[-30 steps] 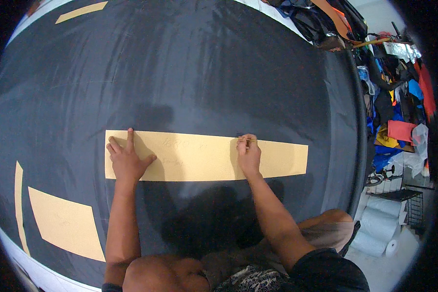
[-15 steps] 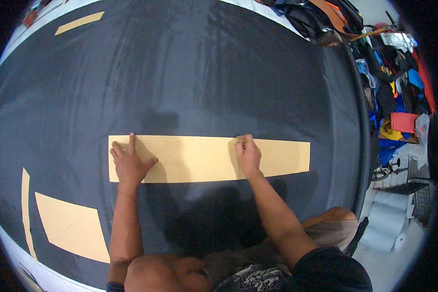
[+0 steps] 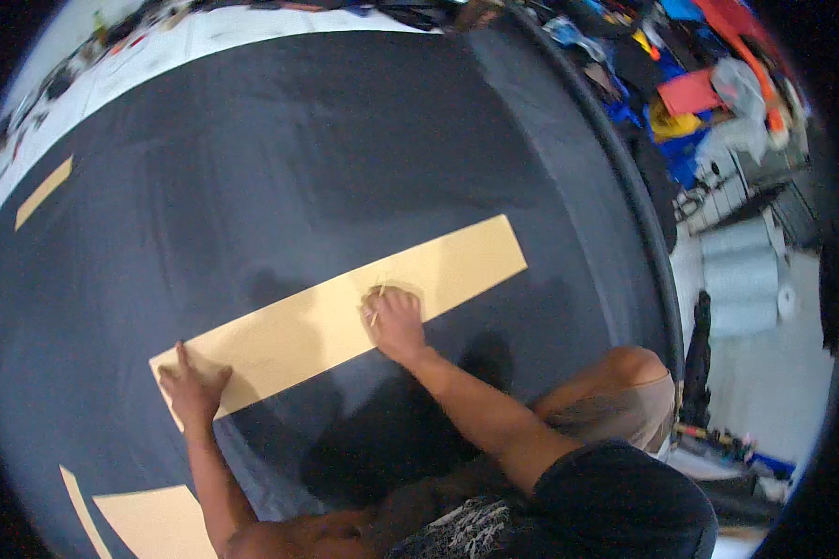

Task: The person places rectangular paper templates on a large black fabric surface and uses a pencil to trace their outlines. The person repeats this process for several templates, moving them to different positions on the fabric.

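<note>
Toward the right, pale bluish rolls lie on the light floor. Farther off, a pinkish-red piece, a yellow piece and a translucent bag crowd together.

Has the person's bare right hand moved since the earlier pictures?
Yes: the right hand has shifted off the far edge of the long, flat, pale-yellow panel, toward its near edge.

The central panel is lying on the sheet. To its left and behind, a strip is lying; before its left end, a second panel; to its right, beyond the sheet, rolls are resting.
</note>
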`<state>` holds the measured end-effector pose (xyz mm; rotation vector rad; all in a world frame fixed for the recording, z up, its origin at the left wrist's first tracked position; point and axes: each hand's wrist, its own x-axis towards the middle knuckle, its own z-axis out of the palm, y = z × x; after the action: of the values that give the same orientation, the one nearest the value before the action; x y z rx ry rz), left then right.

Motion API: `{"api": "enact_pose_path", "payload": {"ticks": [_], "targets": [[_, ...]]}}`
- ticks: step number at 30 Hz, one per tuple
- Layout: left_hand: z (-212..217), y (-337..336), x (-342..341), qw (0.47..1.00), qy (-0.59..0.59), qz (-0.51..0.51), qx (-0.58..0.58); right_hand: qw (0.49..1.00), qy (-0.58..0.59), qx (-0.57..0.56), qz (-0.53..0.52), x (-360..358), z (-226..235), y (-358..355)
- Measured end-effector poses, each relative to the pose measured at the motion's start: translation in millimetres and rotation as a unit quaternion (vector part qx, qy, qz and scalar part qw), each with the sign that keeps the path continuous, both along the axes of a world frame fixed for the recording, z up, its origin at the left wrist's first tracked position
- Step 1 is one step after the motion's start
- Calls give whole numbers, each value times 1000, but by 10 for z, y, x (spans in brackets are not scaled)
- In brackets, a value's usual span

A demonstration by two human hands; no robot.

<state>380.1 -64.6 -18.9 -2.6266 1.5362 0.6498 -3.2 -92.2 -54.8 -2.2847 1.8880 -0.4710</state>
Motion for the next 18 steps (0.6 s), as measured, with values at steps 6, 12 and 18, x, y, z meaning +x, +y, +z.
{"api": "enact_pose_path", "payload": {"ticks": [6, 12, 18], "targets": [[-318, 195, 10, 993, -36, 25, -108, 1000, -8, -10, 16, 72, -26, -9], [-1139, 155, 620, 949, 12, -76, -305, 977, 44, -24, 205, -308, 71, -745], [-595, -525, 1483, 931, -49, -275, -236, 954, 147, 77, 251, -2141, 1938, -898]]}}
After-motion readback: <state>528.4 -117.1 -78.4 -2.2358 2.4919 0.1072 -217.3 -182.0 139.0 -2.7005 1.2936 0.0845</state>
